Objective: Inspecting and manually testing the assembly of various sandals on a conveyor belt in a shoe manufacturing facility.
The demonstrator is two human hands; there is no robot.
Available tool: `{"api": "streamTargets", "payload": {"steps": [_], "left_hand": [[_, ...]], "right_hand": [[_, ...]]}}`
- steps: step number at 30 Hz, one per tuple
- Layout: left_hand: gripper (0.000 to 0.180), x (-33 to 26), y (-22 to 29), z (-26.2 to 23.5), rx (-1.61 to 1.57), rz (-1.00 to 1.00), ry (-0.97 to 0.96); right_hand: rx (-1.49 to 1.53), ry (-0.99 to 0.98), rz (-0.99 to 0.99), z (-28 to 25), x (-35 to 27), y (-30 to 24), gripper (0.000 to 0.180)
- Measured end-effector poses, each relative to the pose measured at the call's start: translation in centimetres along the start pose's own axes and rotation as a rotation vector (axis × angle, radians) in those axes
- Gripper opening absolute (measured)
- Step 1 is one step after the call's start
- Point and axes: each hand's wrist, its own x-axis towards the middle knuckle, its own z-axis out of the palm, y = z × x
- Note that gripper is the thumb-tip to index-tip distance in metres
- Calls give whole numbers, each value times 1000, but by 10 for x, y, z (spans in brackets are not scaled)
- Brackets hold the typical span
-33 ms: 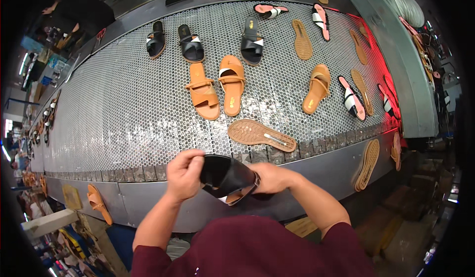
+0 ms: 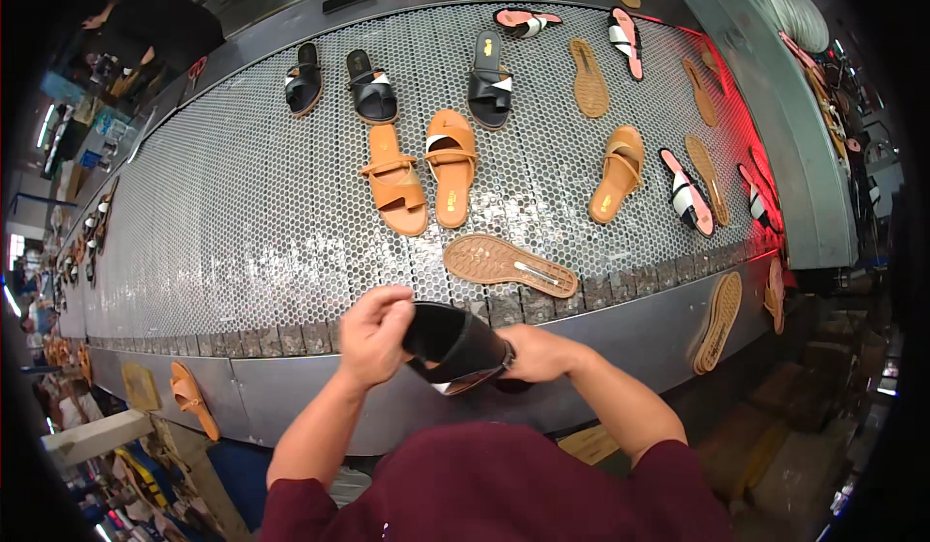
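Head view: apparently glossy black sandal (image 2: 453, 346)

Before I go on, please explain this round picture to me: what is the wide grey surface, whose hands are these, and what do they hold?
The camera sits on a person's head and looks down, so straight edges bend. The wide grey perforated metal belt carries sandals: a pair of tan leather sandals, black strap sandals and a brown ribbed sole lying bottom up. The two bare arms coming from below belong to the wearer. The left hand and the right hand together hold a black sandal just in front of the belt's near edge.
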Motion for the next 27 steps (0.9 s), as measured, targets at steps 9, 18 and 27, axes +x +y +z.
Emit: {"api": "streamTargets", "payload": {"steps": [9, 18, 27], "left_hand": [[83, 95, -130, 112, 1029, -166, 137], [66, 90, -160, 124, 1037, -129, 341], [27, 46, -90, 112, -302, -199, 319]], "right_hand": [[-300, 868, 576, 35, -142, 122, 33], [-499, 1011, 133, 49, -179, 205, 39], [-190, 890, 46, -8, -206, 212, 24]]}}
